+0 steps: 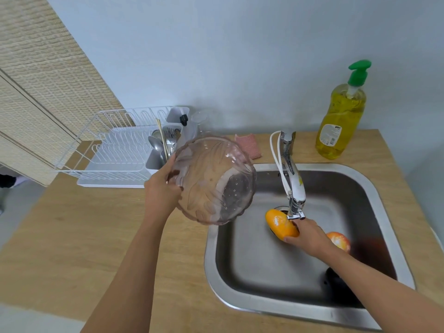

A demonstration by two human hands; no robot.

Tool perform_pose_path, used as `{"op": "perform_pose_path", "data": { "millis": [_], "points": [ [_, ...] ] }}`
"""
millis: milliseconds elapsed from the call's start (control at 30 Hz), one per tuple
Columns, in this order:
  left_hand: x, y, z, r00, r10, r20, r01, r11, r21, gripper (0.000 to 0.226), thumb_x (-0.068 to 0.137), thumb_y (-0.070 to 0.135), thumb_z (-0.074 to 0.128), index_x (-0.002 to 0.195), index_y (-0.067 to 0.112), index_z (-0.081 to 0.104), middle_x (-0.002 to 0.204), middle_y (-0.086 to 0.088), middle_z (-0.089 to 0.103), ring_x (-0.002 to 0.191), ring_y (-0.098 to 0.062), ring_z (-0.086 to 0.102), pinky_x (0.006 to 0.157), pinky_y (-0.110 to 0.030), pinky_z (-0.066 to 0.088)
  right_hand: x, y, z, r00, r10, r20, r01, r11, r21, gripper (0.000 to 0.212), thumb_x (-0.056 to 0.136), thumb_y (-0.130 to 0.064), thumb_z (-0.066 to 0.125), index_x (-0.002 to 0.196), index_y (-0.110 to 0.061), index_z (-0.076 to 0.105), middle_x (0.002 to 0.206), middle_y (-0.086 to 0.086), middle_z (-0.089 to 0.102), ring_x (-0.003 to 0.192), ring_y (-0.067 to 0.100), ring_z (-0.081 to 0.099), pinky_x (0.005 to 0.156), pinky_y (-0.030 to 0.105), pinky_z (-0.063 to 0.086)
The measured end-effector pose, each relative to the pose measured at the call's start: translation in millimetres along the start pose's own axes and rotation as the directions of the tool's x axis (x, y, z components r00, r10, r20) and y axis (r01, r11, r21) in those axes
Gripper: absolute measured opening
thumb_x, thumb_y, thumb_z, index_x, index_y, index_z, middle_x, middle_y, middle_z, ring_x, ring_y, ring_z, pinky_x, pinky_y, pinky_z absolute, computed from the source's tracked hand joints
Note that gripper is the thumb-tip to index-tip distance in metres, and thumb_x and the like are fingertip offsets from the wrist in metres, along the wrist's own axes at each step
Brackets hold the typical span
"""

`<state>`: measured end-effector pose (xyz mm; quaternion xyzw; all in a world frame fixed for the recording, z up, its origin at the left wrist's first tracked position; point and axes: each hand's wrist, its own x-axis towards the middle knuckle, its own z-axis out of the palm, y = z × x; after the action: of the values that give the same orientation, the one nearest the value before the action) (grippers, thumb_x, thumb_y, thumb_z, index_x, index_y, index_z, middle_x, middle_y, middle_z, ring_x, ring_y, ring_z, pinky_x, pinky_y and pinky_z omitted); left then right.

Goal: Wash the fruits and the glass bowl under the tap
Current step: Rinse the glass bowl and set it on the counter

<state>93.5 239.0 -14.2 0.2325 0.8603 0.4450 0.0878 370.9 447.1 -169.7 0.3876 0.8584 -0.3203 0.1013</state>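
Observation:
My left hand (161, 188) grips the rim of a pinkish glass bowl (213, 180), holding it tilted in the air over the left edge of the steel sink (374, 188). My right hand (308, 236) holds an orange-yellow mango (280, 223) right under the spout of the tap (294, 186), inside the sink. A second fruit, orange and red (341, 240), lies in the sink behind my right wrist. A dark object (332, 276) sits in the basin beneath my right forearm, partly hidden.
A white dish rack (113, 150) with cutlery stands on the wooden counter (72, 236) at the back left. A pink sponge (248, 145) lies behind the sink. A yellow dish-soap bottle with a green pump (341, 116) stands at the back right.

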Motion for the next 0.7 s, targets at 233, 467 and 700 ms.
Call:
{"op": "perform_pose_path", "data": {
  "millis": [233, 467, 700],
  "points": [
    [-27, -56, -37, 0.943, -0.326, 0.071, 0.334, 0.914, -0.229, 0.073, 0.092, -0.014, 0.047, 0.136, 0.044, 0.052, 0.117, -0.011, 0.069, 0.083, -0.039, 0.074, 0.060, -0.034, 0.058, 1, -1, 5, 1.000, -0.025, 0.006, 0.025, 0.999, 0.021, 0.053, 0.080, -0.039, 0.074, 0.126, -0.018, 0.060, 0.119, 0.007, 0.065, 0.106, 0.027, 0.062, 0.084, 0.036, 0.050],
    [-52, -110, -76, 0.884, -0.460, 0.079, 0.463, 0.844, -0.272, 0.066, 0.095, -0.016, 0.039, 0.136, 0.032, 0.058, 0.111, -0.014, 0.069, 0.059, -0.027, 0.075, 0.039, -0.028, 0.053, 9, -5, 15, 0.998, -0.052, 0.033, 0.051, 0.998, 0.027, 0.054, 0.078, -0.042, 0.075, 0.126, -0.020, 0.060, 0.119, 0.006, 0.066, 0.105, 0.026, 0.061, 0.087, 0.038, 0.051],
    [-61, -133, -104, 0.855, -0.513, 0.078, 0.512, 0.812, -0.280, 0.068, 0.094, -0.019, 0.035, 0.133, 0.033, 0.054, 0.108, -0.017, 0.066, 0.054, -0.026, 0.074, 0.039, -0.028, 0.053, 17, -5, 17, 0.997, -0.059, 0.054, 0.059, 0.998, 0.000, 0.074, 0.080, -0.036, 0.077, 0.145, -0.020, 0.045, 0.132, 0.011, 0.060, 0.117, 0.031, 0.057, 0.092, 0.037, 0.046]
  ]
}}
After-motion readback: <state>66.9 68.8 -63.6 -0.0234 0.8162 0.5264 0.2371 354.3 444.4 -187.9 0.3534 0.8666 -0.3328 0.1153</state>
